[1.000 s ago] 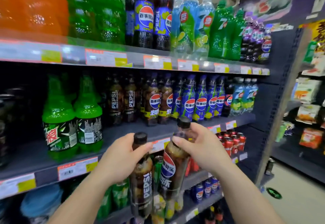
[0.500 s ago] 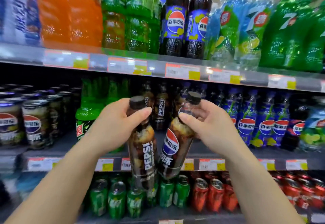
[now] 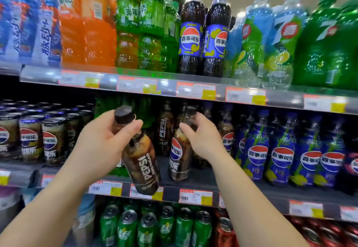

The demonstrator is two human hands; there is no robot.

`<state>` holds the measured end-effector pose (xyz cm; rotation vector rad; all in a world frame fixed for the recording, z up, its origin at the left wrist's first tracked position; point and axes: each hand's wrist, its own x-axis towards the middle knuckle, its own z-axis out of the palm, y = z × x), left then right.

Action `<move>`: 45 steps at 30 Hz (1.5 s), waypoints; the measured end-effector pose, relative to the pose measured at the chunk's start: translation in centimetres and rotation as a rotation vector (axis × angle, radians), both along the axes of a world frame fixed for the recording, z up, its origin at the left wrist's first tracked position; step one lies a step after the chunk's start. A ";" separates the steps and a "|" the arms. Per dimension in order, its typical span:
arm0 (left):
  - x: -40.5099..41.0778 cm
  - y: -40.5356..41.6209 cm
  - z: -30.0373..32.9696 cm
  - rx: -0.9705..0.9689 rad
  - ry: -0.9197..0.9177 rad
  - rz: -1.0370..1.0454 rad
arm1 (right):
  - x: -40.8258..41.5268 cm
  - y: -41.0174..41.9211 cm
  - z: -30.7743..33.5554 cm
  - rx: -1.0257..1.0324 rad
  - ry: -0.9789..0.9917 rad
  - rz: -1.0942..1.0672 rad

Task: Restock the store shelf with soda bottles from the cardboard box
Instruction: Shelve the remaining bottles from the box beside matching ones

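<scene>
Surfaces before you: clear plastic, printed film, metal and paper.

The cola bottle (image 3: 140, 155) your left hand (image 3: 100, 144) grips is clear, glossy plastic with a matt black cap (image 3: 124, 113) and a shiny printed sleeve; so is the bottle (image 3: 179, 153) in your right hand (image 3: 203, 140). The shelf edge (image 3: 193, 185) looks like grey painted metal, smooth and faintly reflective, carrying paper price tags (image 3: 195, 197). The green cans (image 3: 147, 229) below show bright bare-metal tops.
</scene>
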<state>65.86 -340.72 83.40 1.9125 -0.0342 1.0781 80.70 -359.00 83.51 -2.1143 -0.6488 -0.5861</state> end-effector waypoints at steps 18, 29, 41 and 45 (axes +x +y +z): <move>-0.2 -0.3 -1.2 -0.065 0.137 -0.028 | 4.0 1.9 -3.6 0.275 0.203 0.216; 0.1 0.5 -2.0 -0.044 0.204 -0.018 | 3.8 1.7 -9.5 0.005 0.484 -0.077; 0.1 1.9 -2.0 -0.053 0.214 0.006 | 6.5 4.2 -10.2 -0.007 0.389 -0.235; 0.7 1.7 -2.2 -0.029 0.220 -0.019 | 6.4 5.7 -10.1 0.137 0.443 -0.135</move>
